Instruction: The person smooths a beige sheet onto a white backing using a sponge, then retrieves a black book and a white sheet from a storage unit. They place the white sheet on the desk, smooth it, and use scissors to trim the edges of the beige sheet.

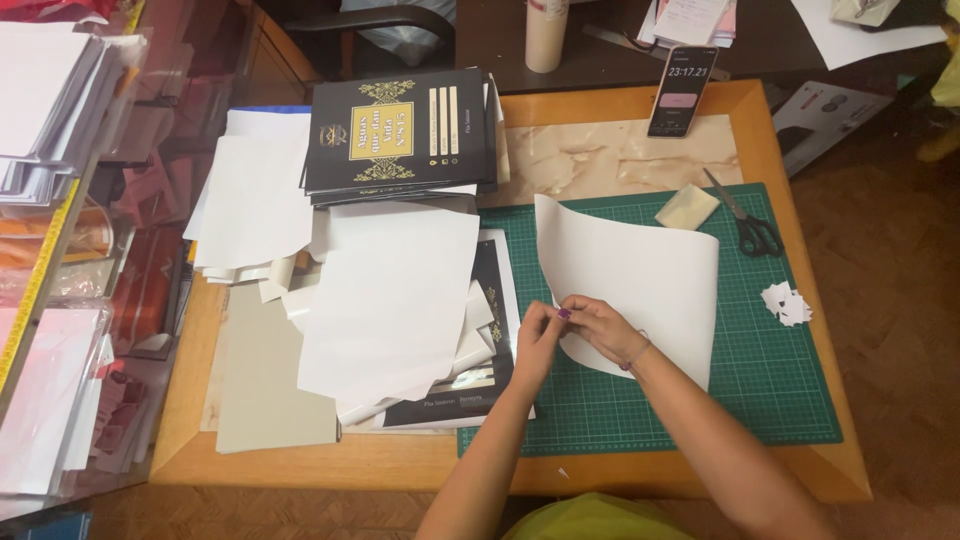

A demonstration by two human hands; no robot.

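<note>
Green cutting mat (780,390) w/ bare room at right & front; scissors (750,225) & pale wedge-shaped block (687,206) near its back edge, paper scraps (787,303) at right edge. Left of mat crowded: loose white sheets (390,295), stack of black-and-gold covers (400,135) behind them. Phone (682,90) propped upright at table's back. White sheet (640,275) on mat's left-centre, curled, upper left edge lifted, blank, uncreased. Left hand (538,335) & right hand (600,325) together at sheet's near corner, fingertips pinched shut on it, rest of fingers curled.
</note>
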